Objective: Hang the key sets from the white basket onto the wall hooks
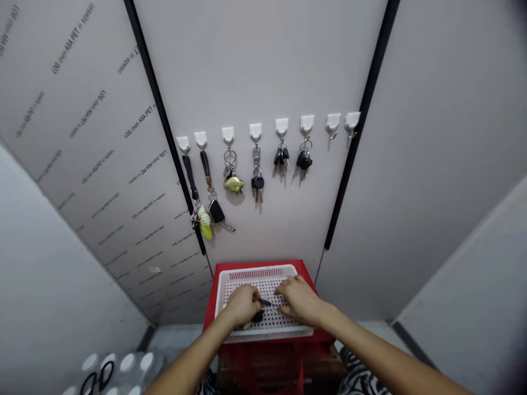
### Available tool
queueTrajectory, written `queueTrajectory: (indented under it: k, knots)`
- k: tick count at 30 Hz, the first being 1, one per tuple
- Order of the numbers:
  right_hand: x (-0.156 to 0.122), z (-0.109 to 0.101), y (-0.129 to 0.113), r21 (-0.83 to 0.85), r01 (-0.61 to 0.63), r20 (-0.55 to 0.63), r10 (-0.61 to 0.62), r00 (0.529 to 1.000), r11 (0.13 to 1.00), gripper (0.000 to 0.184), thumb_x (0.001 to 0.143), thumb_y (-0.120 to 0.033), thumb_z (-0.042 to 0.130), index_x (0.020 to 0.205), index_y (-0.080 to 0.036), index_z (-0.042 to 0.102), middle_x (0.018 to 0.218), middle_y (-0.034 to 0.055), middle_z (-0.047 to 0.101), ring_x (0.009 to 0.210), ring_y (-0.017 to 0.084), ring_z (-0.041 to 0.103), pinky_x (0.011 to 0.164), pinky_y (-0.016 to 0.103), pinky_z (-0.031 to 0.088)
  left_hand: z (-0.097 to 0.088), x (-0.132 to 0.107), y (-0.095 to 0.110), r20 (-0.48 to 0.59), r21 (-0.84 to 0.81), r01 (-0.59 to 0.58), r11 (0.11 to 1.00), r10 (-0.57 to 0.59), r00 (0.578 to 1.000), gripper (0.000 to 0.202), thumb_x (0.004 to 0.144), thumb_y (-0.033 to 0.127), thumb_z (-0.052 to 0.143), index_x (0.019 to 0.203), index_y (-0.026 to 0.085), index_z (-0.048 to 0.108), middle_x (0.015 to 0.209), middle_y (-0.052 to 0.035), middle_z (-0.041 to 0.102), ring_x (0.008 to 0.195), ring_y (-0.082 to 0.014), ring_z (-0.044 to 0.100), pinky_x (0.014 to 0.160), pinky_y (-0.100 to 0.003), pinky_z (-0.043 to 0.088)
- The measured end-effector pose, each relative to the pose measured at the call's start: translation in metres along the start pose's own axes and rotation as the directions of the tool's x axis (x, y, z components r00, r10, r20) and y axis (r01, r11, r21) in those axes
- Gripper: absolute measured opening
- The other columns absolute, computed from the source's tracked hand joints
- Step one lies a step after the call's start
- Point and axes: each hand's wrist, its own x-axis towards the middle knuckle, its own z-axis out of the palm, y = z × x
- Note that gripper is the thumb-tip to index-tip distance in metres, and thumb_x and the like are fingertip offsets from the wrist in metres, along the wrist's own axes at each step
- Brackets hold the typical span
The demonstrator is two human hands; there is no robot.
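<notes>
Over a white perforated basket, my left hand is closed around a dark key, whose blade points right. A dark rounded item shows just under those fingers; part of it is hidden. My right hand faces it from the right, thumb and fingers apart, close to the key's tip and with nothing visible in it. A small pale yellowish piece lies in the basket below my left hand, mostly covered.
The basket stands on a red surface. Several white hooks line the wall; most carry key bunches, such as one with a gold oval fob. Two right-hand hooks carry no keys. Black-handled scissors rest on white-capped bottles.
</notes>
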Motion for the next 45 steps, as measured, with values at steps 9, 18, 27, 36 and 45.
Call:
queueTrajectory:
  k: [9,18,27,36,45]
  knots:
    - [0.009,0.005,-0.004,0.595,0.023,-0.151,0.084,0.985,0.803,0.018,0.068,-0.022,0.035,0.073,-0.014,0.05,0.063,0.0017,0.055,0.056,0.01,0.047,0.051,0.02,0.034,-0.013,0.013,0.014,0.064,-0.715,0.067,0.696,-0.031,0.997,0.01,0.054,0.012,0.047,0.063,0.011,0.052,0.049,0.0038,0.047,0.049,-0.0073,0.042,0.051,-0.019,0.032]
    - [0.01,-0.008,0.008,0.704,0.029,-0.242,0.2,0.949,0.71,0.015,0.069,-0.022,0.035,0.072,-0.015,0.048,0.056,-0.0018,0.049,0.051,0.008,0.044,0.05,0.02,0.034,-0.021,0.02,0.018,-0.115,-0.622,-0.032,0.783,-0.05,0.992,0.014,0.057,0.005,0.042,0.065,0.012,0.051,0.057,0.0013,0.05,0.056,-0.0075,0.044,0.057,-0.019,0.035]
    - [0.008,-0.01,0.005,0.754,0.095,-0.269,0.173,0.947,0.65,0.015,0.068,-0.022,0.035,0.069,-0.015,0.048,0.063,-0.0004,0.05,0.06,0.01,0.046,0.057,0.021,0.036,-0.011,0.021,0.023,-0.03,-0.818,-0.049,0.573,0.043,0.999,0.017,0.053,0.008,0.05,0.07,0.012,0.051,0.061,0.0016,0.052,0.058,-0.0079,0.045,0.059,-0.02,0.033]
    - [0.011,-0.018,0.019,0.824,0.002,-0.185,0.266,0.946,0.566,0.019,0.067,-0.027,0.035,0.069,-0.013,0.048,0.056,-0.0009,0.05,0.052,0.01,0.046,0.053,0.023,0.037,-0.041,0.014,0.038,0.017,-0.721,-0.015,0.693,0.039,0.999,0.015,0.054,0.025,0.053,0.06,0.012,0.053,0.044,0.006,0.039,0.044,-0.0041,0.031,0.045,-0.018,0.023]
    - [-0.001,-0.026,0.008,0.552,0.143,-0.452,0.15,0.879,0.822,0.023,0.063,-0.018,0.042,0.084,-0.018,0.051,0.082,0.0036,0.053,0.075,0.013,0.047,0.07,0.027,0.037,-0.044,0.015,0.046,0.066,-0.888,0.023,0.459,0.077,0.995,0.028,0.05,0.035,0.057,0.064,0.013,0.049,0.048,0.0054,0.04,0.043,-0.0027,0.032,0.045,-0.017,0.023]
